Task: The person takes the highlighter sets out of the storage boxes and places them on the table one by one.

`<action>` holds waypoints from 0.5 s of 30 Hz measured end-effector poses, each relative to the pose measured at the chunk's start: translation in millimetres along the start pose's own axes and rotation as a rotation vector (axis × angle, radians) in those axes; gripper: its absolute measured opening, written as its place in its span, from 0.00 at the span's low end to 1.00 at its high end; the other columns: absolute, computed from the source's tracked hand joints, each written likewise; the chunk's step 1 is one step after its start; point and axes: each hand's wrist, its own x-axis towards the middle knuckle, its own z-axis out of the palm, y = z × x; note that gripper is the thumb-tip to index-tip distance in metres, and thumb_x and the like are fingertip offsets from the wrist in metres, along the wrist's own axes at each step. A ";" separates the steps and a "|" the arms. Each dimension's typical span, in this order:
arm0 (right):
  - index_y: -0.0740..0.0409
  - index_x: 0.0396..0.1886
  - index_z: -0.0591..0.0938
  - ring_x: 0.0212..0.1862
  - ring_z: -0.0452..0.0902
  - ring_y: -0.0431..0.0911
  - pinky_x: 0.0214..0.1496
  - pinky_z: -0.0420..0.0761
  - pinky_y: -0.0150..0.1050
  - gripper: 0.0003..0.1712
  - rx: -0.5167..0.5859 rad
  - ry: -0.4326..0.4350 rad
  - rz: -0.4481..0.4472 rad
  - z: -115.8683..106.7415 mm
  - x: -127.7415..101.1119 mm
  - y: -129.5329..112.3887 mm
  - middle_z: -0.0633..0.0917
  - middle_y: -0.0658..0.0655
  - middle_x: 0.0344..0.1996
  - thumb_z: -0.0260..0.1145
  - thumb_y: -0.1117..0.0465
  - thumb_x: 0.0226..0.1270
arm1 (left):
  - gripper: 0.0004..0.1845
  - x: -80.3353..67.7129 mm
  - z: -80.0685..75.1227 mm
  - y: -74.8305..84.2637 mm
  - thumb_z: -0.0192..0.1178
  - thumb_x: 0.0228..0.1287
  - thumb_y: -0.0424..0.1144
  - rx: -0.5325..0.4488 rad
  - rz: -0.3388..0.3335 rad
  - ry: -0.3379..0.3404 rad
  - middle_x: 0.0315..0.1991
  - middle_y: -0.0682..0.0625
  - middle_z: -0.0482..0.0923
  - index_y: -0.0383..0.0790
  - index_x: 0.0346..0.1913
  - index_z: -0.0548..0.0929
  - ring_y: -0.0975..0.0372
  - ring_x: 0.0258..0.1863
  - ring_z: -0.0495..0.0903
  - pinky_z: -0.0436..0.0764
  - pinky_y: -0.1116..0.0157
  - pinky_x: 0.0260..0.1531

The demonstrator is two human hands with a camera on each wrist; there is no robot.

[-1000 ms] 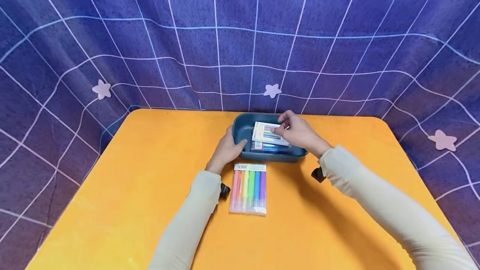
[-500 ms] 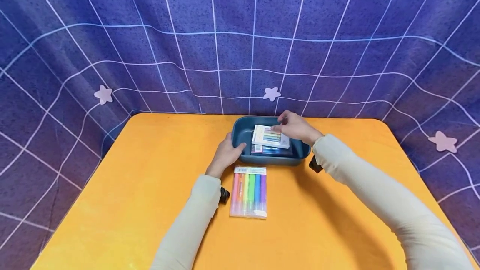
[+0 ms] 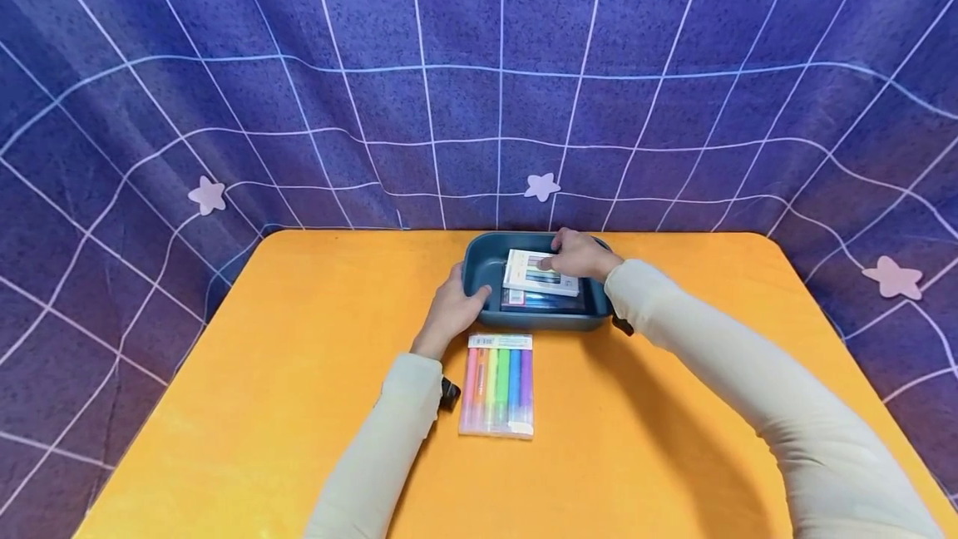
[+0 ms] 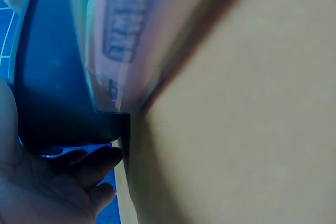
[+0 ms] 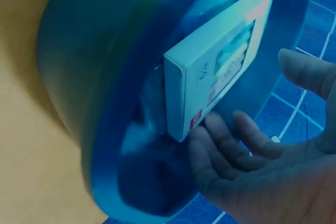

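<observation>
While my left hand [image 3: 452, 307] steadies the blue tub [image 3: 479, 269] at the desk's far edge, my right hand [image 3: 580, 254] has lowered the white marker box [image 3: 540, 272] inside, fingers loosening; this pack is nearly placed.

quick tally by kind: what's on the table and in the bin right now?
Blue bin: 1
White box of markers, in the bin: 1
Dark pack under that box: 1
Clear pack of coloured markers on the table: 1
Hands: 2, left hand and right hand
Total: 6
</observation>
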 end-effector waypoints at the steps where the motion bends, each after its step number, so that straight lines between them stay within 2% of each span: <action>1: 0.67 0.68 0.67 0.61 0.73 0.57 0.66 0.74 0.51 0.35 -0.006 -0.001 0.003 0.6 1.2 -0.3 0.77 0.66 0.61 0.63 0.50 0.70 | 0.39 -0.1 0.2 0.0 0.58 0.71 0.51 -0.007 0.001 0.003 0.70 0.39 0.72 0.44 0.78 0.56 0.47 0.66 0.75 0.72 0.44 0.69; 5: 0.68 0.70 0.66 0.68 0.70 0.59 0.72 0.72 0.53 0.38 -0.011 -0.007 0.019 1.7 4.4 -3.0 0.74 0.67 0.68 0.63 0.50 0.70 | 0.38 -0.1 1.4 -0.6 0.58 0.71 0.49 -0.021 0.006 0.005 0.70 0.39 0.71 0.44 0.78 0.56 0.46 0.67 0.74 0.72 0.44 0.69; 10: 0.70 0.72 0.65 0.70 0.68 0.60 0.72 0.72 0.55 0.38 -0.014 -0.060 0.027 1.2 7.0 -6.2 0.70 0.68 0.71 0.62 0.51 0.72 | 0.39 -0.5 1.1 -0.2 0.59 0.71 0.49 -0.025 0.007 0.010 0.71 0.38 0.70 0.45 0.79 0.55 0.46 0.68 0.73 0.71 0.44 0.69; 15: 0.69 0.71 0.65 0.68 0.70 0.59 0.70 0.74 0.54 0.37 -0.020 -0.088 0.026 1.9 11.3 -5.6 0.71 0.67 0.70 0.63 0.53 0.71 | 0.45 -1.4 -1.0 1.1 0.60 0.70 0.47 -0.029 0.043 0.011 0.77 0.41 0.63 0.56 0.82 0.45 0.44 0.73 0.68 0.68 0.41 0.72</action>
